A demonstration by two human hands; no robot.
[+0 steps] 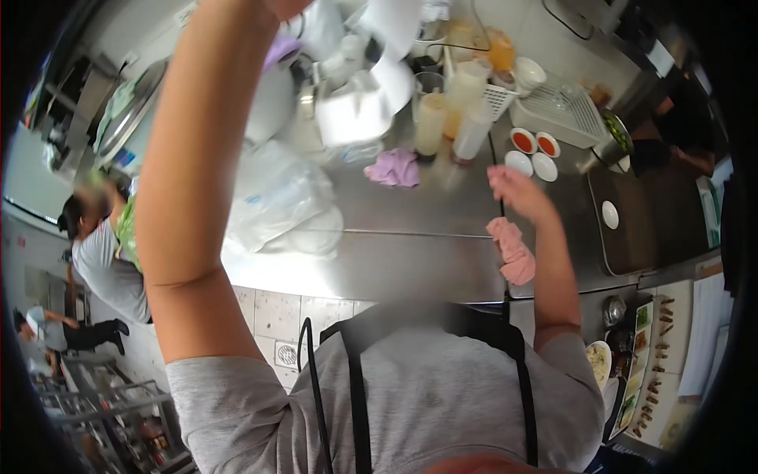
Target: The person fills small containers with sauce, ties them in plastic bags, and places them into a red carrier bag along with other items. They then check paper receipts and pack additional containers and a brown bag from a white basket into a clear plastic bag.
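Note:
My left arm reaches up across the left side of the view. Only the edge of my left hand (289,7) shows at the top; its fingers are out of view. My right hand (517,192) is over the steel counter (426,265), its fingers loosely bent and apart with nothing visible between them. Just below it lies a crumpled pink cloth (515,254). Two white dishes of red sauce (523,141) and two empty white dishes (519,163) sit just above and beside that hand. A purple cloth (394,168) lies further left, near upright squeeze bottles (472,132).
Clear plastic bags (276,197) cover the counter's left part. A white rack (559,110), a pot of green pieces (613,142) and a dark tray (643,217) stand at right. Two other people (110,257) (75,329) are at far left; a dark-clothed person (683,118) is at upper right.

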